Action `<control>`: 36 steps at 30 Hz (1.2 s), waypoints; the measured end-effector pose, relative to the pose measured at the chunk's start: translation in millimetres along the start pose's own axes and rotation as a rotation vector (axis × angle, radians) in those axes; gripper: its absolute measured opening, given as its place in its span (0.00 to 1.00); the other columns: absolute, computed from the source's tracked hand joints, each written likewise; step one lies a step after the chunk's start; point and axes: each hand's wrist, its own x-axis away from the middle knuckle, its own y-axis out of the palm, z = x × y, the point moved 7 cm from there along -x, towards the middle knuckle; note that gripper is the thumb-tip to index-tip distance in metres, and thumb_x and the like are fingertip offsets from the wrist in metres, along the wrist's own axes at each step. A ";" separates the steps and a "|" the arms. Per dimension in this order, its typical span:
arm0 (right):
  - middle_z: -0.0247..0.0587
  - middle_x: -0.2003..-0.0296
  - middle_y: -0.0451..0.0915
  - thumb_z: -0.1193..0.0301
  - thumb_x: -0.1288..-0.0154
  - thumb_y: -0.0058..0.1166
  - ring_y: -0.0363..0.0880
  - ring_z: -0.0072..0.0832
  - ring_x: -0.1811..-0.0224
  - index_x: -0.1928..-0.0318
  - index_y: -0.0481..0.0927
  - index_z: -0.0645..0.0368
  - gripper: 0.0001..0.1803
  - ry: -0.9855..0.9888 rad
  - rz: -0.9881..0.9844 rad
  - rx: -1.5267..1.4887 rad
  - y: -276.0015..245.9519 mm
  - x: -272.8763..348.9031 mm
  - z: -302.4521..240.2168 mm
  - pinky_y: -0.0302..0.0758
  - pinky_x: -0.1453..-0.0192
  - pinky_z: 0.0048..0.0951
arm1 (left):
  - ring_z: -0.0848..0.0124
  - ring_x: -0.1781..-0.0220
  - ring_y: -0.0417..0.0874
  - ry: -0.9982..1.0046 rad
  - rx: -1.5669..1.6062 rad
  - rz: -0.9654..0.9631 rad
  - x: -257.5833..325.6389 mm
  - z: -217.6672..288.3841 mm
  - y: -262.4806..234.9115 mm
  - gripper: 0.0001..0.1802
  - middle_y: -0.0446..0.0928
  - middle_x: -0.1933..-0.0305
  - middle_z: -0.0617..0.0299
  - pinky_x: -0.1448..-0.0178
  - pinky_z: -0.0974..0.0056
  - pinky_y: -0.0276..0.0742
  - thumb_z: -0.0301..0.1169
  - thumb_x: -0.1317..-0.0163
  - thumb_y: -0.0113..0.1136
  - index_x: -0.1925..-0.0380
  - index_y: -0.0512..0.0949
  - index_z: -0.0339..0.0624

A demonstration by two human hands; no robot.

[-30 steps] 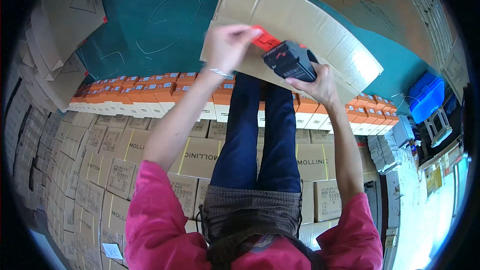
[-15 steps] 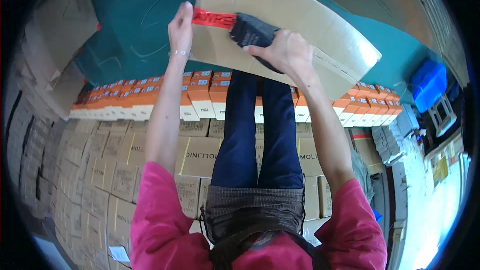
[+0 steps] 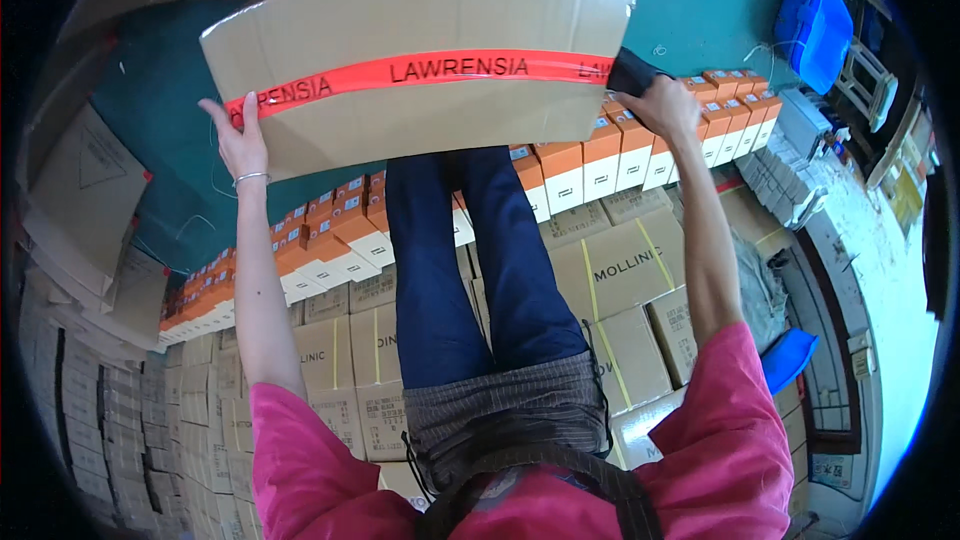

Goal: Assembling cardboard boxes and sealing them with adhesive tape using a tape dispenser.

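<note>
A large brown cardboard carton (image 3: 420, 22) is raised in front of me, with a strip of red printed tape (image 3: 460, 68) running along its face. My left hand (image 3: 243, 145) grips the carton's left end, its thumb on the face over the tape and its other fingers outside the edge. At the right end, my right hand (image 3: 668, 105) is wrapped around a black tape dispenser (image 3: 630, 72). The tape's end meets the dispenser there. Part of the dispenser is hidden by that hand.
Rows of orange-and-white boxes (image 3: 600, 155) line up beyond my legs. Stacked brown cartons (image 3: 625, 265) lie below them, and flattened cardboard (image 3: 85, 200) leans at the left. A blue plastic bin (image 3: 815, 30) and a stool (image 3: 868, 85) stand at the far right, on a green floor (image 3: 700, 0).
My right hand has drawn the dispenser to the carton's right end, and the red tape now spans the face. The carton sits further left, and the whole view has turned.
</note>
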 end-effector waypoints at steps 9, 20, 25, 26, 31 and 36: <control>0.49 0.81 0.80 0.49 0.58 0.71 0.82 0.40 0.77 0.73 0.82 0.64 0.27 0.005 0.009 -0.713 9.1 149.4 26.8 0.76 0.68 0.37 | 0.64 0.32 0.67 0.141 0.804 -0.964 177.5 279.1 81.9 0.21 0.70 0.36 0.54 0.29 0.62 0.57 0.34 0.31 0.52 0.40 0.71 0.37; 0.43 0.79 0.80 0.57 0.62 0.75 0.74 0.33 0.77 0.66 0.84 0.61 0.25 -0.288 0.154 -1.296 42.0 163.3 50.2 0.72 0.68 0.34 | 0.74 0.63 0.83 0.044 0.380 -1.381 212.2 374.3 119.6 0.05 0.84 0.66 0.57 0.53 0.69 0.78 0.20 0.45 0.63 0.67 0.83 0.35; 0.44 0.82 0.81 0.47 0.56 0.68 0.83 0.34 0.77 0.72 0.84 0.64 0.29 0.270 -0.318 -1.347 150.1 197.8 37.8 0.78 0.66 0.33 | 0.74 0.67 0.84 0.631 0.151 -0.642 81.1 494.2 154.6 0.07 0.85 0.67 0.57 0.57 0.67 0.80 0.26 0.45 0.63 0.66 0.86 0.40; 0.46 0.82 0.81 0.43 0.57 0.67 0.83 0.35 0.77 0.72 0.84 0.64 0.32 0.352 -0.361 -1.352 173.7 200.4 33.1 0.78 0.65 0.33 | 0.73 0.67 0.84 0.703 -0.027 -0.586 73.1 494.4 184.9 0.08 0.85 0.67 0.58 0.57 0.67 0.79 0.30 0.46 0.65 0.67 0.86 0.44; 0.58 0.69 0.83 0.38 0.60 0.64 0.84 0.46 0.64 0.64 0.81 0.70 0.42 0.499 -0.504 -1.296 203.9 122.8 -15.8 0.77 0.57 0.42 | 0.61 0.45 0.79 0.446 -0.388 -0.583 29.4 413.9 291.7 0.18 0.81 0.51 0.57 0.40 0.63 0.71 0.48 0.42 0.55 0.57 0.84 0.57; 0.59 0.72 0.82 0.41 0.57 0.64 0.84 0.47 0.65 0.70 0.83 0.69 0.36 0.450 -0.393 -0.940 197.8 127.3 -9.6 0.78 0.58 0.40 | 0.48 0.32 0.63 1.026 -0.380 -0.090 77.8 440.8 213.9 0.32 0.60 0.30 0.48 0.29 0.44 0.52 0.41 0.36 0.52 0.34 0.61 0.41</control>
